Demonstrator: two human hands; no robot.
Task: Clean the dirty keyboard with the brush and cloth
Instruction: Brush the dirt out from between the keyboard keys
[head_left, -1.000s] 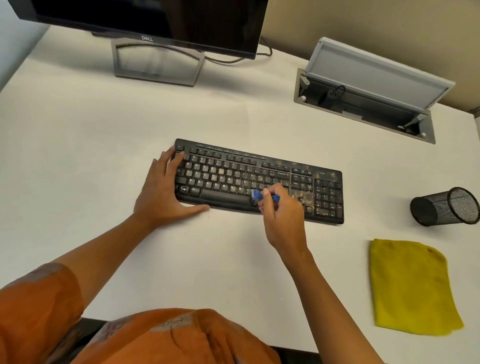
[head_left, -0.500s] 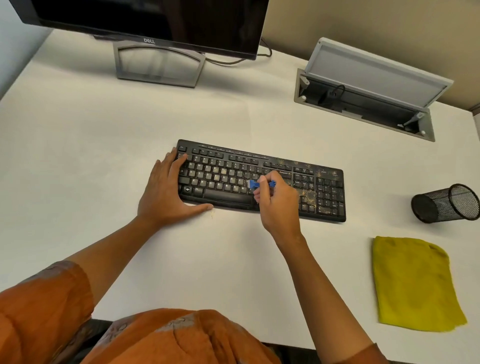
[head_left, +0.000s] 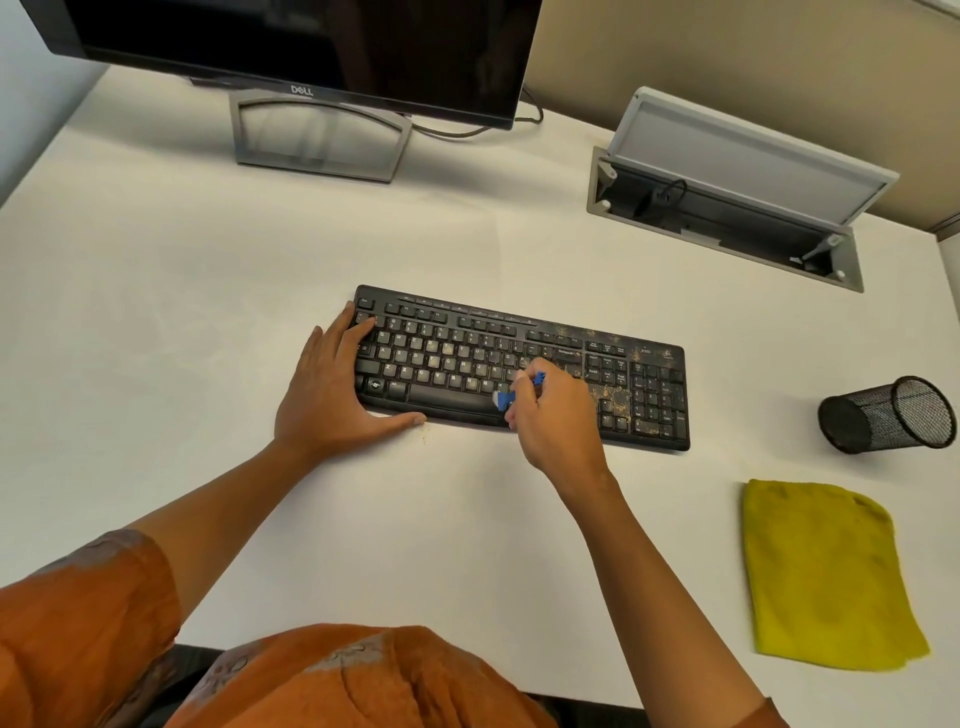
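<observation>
Brushing in progress: right hand (head_left: 558, 415) pinches a small blue brush (head_left: 506, 397) at the near edge of the keyboard (head_left: 519, 364), about mid-length, bristle end towards the space bar. Left hand (head_left: 332, 395) lies flat with straight fingers over the keyboard's left end, thumb along its front edge; judged to be steadying it. Keyboard sits mid-worktop (head_left: 208, 312), long axis left to right. Brown grime is densest on the right third, just beyond the right hand, so the brush probably needs to travel rightward along that axis; the right hand is the nearer one. A few crumbs lie on the worktop by the left thumb. Yellow cloth (head_left: 826, 571) lies flat, untouched, near right, well apart from both hands.
</observation>
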